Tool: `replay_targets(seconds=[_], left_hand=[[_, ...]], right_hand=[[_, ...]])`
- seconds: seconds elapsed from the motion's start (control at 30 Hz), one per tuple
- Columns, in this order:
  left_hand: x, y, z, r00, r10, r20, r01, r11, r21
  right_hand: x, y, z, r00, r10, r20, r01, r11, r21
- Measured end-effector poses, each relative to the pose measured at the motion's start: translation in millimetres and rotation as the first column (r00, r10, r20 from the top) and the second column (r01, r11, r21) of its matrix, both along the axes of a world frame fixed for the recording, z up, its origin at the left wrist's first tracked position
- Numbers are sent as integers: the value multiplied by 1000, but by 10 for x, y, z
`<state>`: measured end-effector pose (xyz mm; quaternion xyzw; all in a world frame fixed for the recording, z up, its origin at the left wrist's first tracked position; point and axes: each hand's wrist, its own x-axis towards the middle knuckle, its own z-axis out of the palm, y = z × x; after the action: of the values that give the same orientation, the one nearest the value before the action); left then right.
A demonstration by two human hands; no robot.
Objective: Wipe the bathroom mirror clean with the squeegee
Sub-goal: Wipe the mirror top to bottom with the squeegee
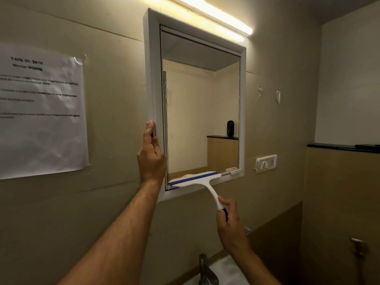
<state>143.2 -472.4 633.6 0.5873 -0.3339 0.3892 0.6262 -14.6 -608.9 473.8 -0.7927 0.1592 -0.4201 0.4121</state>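
Note:
The bathroom mirror [197, 112] hangs on the beige wall in a white frame [151, 79]. A white squeegee [195, 178] with a blue rubber strip lies with its blade along the bottom edge of the glass, left of centre. My right hand [231, 225] grips its blue-tipped handle below the frame. My left hand [151, 153] holds the frame's left edge near the lower corner, thumb up along the side. Faint streaks show down the left strip of the glass.
A lit tube light [218, 17] runs above the mirror. A printed task sheet [41, 114] is taped to the wall at left. A switch plate [266, 163] sits right of the frame. A tap [205, 268] and basin lie below; a dark ledge [341, 148] at right.

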Motion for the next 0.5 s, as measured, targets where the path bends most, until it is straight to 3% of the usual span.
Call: replay_targets(seconds=[0.17, 0.3, 0.5], left_hand=[[-51, 79, 19, 999, -9, -36, 11, 999, 49], [-75, 297, 38, 999, -19, -41, 28, 973, 227], [-334, 893, -302, 988, 151, -38, -125, 914, 386]], right_hand=[[-55, -4, 157, 998, 19, 65, -21, 999, 27], [-73, 78, 272, 986, -8, 168, -9, 995, 98], [-277, 352, 384, 994, -23, 102, 10, 993, 121]])
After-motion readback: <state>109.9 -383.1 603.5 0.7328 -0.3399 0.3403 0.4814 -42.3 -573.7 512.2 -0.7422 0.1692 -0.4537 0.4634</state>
